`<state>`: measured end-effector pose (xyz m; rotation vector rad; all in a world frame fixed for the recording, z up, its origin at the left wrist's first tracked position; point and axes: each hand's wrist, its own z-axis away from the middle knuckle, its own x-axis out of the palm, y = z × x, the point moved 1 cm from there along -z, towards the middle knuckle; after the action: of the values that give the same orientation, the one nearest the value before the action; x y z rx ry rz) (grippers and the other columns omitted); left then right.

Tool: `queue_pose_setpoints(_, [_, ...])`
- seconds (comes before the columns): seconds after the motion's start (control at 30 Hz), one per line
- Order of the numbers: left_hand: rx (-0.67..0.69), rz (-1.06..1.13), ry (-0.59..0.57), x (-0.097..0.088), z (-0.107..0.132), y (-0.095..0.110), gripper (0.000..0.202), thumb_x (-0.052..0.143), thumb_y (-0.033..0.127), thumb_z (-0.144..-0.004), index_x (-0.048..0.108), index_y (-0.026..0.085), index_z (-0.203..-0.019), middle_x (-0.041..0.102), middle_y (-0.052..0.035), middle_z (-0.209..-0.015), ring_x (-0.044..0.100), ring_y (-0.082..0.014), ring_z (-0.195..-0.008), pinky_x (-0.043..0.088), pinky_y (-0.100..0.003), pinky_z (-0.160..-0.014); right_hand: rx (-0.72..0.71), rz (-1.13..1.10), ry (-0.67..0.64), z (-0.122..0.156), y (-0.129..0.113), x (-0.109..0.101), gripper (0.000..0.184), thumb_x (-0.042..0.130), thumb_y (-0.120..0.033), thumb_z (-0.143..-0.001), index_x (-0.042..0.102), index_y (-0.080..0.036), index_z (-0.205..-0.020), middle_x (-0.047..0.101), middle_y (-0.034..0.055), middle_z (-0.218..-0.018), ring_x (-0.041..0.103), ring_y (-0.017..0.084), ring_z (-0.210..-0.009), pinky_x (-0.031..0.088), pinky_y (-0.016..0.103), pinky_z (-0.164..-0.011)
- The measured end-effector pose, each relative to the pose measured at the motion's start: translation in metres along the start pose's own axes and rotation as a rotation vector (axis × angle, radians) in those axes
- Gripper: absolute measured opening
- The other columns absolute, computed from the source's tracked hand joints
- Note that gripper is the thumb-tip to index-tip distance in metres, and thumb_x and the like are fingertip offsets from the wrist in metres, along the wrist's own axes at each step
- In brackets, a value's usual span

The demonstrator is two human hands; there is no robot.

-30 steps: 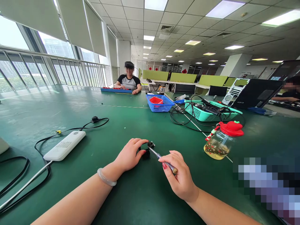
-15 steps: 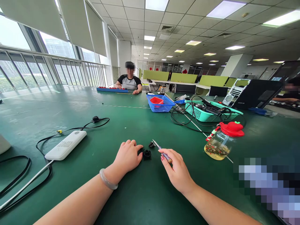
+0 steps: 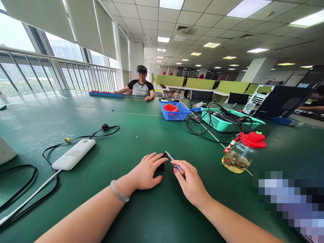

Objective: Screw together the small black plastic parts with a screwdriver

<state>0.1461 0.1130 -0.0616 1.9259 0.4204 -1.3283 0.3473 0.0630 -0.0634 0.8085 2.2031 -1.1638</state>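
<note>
My right hand [image 3: 191, 182] grips a small screwdriver [image 3: 179, 168] with a purplish handle; its thin metal shaft points away and to the left. The tip reaches a small black part [image 3: 165, 155] on the green table. My left hand [image 3: 148, 171] lies open and palm down, fingers stretched out and thumb apart. Its fingertips are at that part; whether they press on it I cannot tell. Under the gap between thumb and fingers shows a black square piece [image 3: 161, 167], partly covered by the hand.
Left lies a white power bank [image 3: 74, 154] with cables and a small black camera-like piece [image 3: 104, 127]. To the right stands a red-lidded glass jar [image 3: 238, 157]. Beyond are a blue basket [image 3: 174, 115], a teal basket [image 3: 222, 125] of cables, and a seated person [image 3: 141, 86].
My left hand has moved right and spread its fingers over the black pieces. The right hand keeps the screwdriver almost in place. Across the table, the person's long blue tray has shifted left.
</note>
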Motion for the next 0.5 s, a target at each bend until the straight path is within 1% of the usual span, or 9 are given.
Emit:
queue_pose_setpoints(0.07, [0.019, 0.009, -0.015, 0.0018, -0.0010, -0.0024, 0.061, 0.059, 0.037, -0.083, 0.040, 0.033, -0.140, 0.042, -0.0048, -0.150, 0.034, -0.0308, -0.140, 0.027, -0.054, -0.115, 0.004, 0.000, -0.021, 0.0001, -0.0002, 0.0005, 0.023, 0.042, -0.029, -0.096, 0.059, -0.026, -0.112, 0.067, 0.0046, -0.106, 0.063, 0.022, -0.096, 0.047, 0.042, -0.090])
queue_pose_setpoints(0.13, [0.018, 0.009, -0.006, 0.0025, -0.0028, -0.0052, 0.051, 0.054, 0.038, -0.087, 0.044, 0.031, -0.136, 0.050, -0.0047, -0.144, 0.041, -0.0277, -0.136, 0.031, -0.051, -0.114, 0.004, 0.001, -0.036, 0.0002, -0.0005, 0.0008, 0.024, 0.042, -0.029, -0.096, 0.059, -0.026, -0.113, 0.067, 0.0046, -0.106, 0.063, 0.022, -0.095, 0.048, 0.042, -0.090])
queue_pose_setpoints(0.2, [0.006, 0.001, 0.007, 0.0025, -0.0044, -0.0073, 0.045, 0.050, 0.036, -0.090, 0.047, 0.028, -0.134, 0.054, -0.0049, -0.140, 0.044, -0.0259, -0.133, 0.034, -0.048, -0.113, 0.001, 0.003, -0.043, 0.0003, -0.0007, 0.0009, 0.024, 0.043, -0.028, -0.096, 0.059, -0.026, -0.113, 0.067, 0.0045, -0.106, 0.063, 0.022, -0.096, 0.048, 0.042, -0.089])
queue_pose_setpoints(0.33, [-0.019, -0.030, 0.042, 0.0015, -0.0053, -0.0079, 0.040, 0.047, 0.032, -0.091, 0.050, 0.024, -0.130, 0.057, -0.0068, -0.137, 0.048, -0.0254, -0.130, 0.038, -0.046, -0.111, -0.006, 0.000, -0.057, 0.0004, -0.0012, 0.0009, 0.024, 0.043, -0.028, -0.096, 0.060, -0.027, -0.113, 0.067, 0.0040, -0.105, 0.063, 0.021, -0.097, 0.048, 0.040, -0.089])
queue_pose_setpoints(0.4, [-0.012, -0.037, 0.071, 0.0007, -0.0048, -0.0069, 0.039, 0.047, 0.026, -0.089, 0.051, 0.022, -0.128, 0.058, -0.0074, -0.135, 0.051, -0.0241, -0.127, 0.039, -0.044, -0.110, -0.003, -0.008, -0.071, 0.0006, -0.0015, 0.0008, 0.024, 0.043, -0.028, -0.097, 0.059, -0.027, -0.114, 0.067, 0.0040, -0.105, 0.063, 0.021, -0.096, 0.048, 0.041, -0.090])
queue_pose_setpoints(0.5, [0.007, -0.032, 0.100, -0.0003, -0.0040, -0.0060, 0.042, 0.051, 0.017, -0.082, 0.053, 0.022, -0.124, 0.059, -0.0071, -0.133, 0.052, -0.0224, -0.124, 0.041, -0.041, -0.109, 0.004, -0.018, -0.092, 0.0012, -0.0022, 0.0007, 0.024, 0.042, -0.028, -0.097, 0.058, -0.027, -0.114, 0.066, 0.0045, -0.105, 0.061, 0.021, -0.097, 0.047, 0.041, -0.091])
